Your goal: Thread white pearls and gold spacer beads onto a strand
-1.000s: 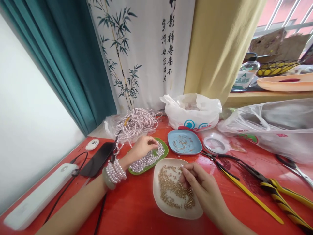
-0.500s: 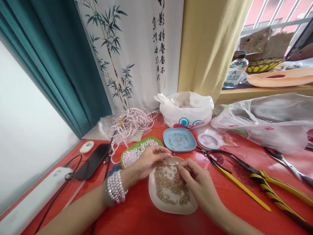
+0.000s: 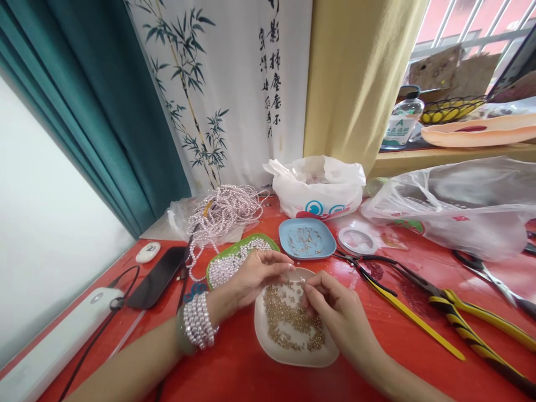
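We see both hands over the beige plate (image 3: 268, 347) at the table's front-centre, w/ its layer of small gold beads (image 3: 288, 321). The left hand (image 3: 256, 273) comes in from the left, thumb & forefinger pinched shut, tips over the plate's far rim. The right hand (image 3: 335, 310) is pinched the same way, its tips almost meeting the left's. Whatever sits in either pinch is too small for us to tell. Pearl bracelets (image 3: 200, 321) stack on the left wrist. Just behind the left hand is a green plate (image 3: 221, 252) of loose pearls, w/ a blue plate (image 3: 326, 248) beside it. Pearl strands (image 3: 221, 211) are heaped further back. Yellow-handled pliers (image 3: 456, 315) lie to the right, apart from the hands.
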Demonstrator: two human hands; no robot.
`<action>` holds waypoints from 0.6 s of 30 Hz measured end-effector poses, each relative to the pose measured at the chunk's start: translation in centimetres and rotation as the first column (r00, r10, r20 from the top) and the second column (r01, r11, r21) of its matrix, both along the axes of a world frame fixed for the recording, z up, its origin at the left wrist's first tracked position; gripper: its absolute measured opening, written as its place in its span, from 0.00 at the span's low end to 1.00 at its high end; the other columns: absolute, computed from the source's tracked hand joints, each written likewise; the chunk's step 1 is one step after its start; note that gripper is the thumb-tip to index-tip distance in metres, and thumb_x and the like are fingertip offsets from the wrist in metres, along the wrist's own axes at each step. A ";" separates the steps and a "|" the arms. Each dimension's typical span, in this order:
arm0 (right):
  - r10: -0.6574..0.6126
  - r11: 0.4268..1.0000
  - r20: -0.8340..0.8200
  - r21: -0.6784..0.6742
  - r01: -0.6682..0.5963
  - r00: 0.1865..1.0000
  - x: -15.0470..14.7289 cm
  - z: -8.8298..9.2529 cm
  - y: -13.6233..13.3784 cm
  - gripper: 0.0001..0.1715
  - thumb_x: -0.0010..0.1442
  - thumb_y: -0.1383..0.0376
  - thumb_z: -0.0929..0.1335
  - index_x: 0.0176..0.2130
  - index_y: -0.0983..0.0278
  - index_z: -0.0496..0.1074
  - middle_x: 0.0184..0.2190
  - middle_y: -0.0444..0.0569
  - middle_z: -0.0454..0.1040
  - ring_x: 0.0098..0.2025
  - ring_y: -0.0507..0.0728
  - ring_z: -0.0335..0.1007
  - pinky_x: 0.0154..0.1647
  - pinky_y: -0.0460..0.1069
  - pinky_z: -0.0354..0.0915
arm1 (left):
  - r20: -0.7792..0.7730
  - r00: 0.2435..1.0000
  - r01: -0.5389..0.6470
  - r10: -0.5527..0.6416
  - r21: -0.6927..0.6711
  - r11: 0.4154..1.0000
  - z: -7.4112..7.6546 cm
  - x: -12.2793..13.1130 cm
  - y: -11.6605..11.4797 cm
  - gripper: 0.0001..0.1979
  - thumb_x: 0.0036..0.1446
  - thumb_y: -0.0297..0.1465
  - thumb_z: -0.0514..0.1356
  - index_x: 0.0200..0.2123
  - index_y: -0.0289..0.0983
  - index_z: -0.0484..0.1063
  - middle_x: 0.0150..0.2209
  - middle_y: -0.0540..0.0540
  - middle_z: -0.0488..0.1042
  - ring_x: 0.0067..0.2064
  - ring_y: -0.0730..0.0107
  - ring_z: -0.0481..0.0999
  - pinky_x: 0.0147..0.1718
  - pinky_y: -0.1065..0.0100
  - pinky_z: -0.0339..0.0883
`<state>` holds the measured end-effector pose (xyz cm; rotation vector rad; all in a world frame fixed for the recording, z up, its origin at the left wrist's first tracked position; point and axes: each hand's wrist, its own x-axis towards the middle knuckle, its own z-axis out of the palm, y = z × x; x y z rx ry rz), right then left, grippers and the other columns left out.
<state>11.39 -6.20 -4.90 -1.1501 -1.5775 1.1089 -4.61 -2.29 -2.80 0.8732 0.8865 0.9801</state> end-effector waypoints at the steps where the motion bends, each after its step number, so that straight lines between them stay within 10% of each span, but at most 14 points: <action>1: 0.002 1.000 0.005 0.001 -0.002 1.000 0.0 0.0 0.0 0.11 0.57 0.63 0.60 0.24 0.62 0.62 0.18 0.41 0.66 0.19 0.50 0.63 0.22 0.45 0.60 | 0.002 1.000 -0.001 0.001 0.000 1.000 0.0 0.0 0.0 0.10 0.34 0.27 0.70 0.24 0.31 0.74 0.21 0.50 0.72 0.22 0.80 0.70 0.24 0.78 0.64; 18: -0.001 1.000 -0.012 -0.007 0.001 1.000 0.0 0.2 -0.1 0.11 0.57 0.63 0.60 0.24 0.62 0.61 0.18 0.41 0.66 0.20 0.50 0.62 0.22 0.45 0.59 | -0.003 1.000 0.009 -0.009 0.009 1.000 -0.3 -0.1 0.1 0.10 0.35 0.27 0.70 0.25 0.31 0.75 0.24 0.48 0.74 0.25 0.78 0.71 0.28 0.75 0.65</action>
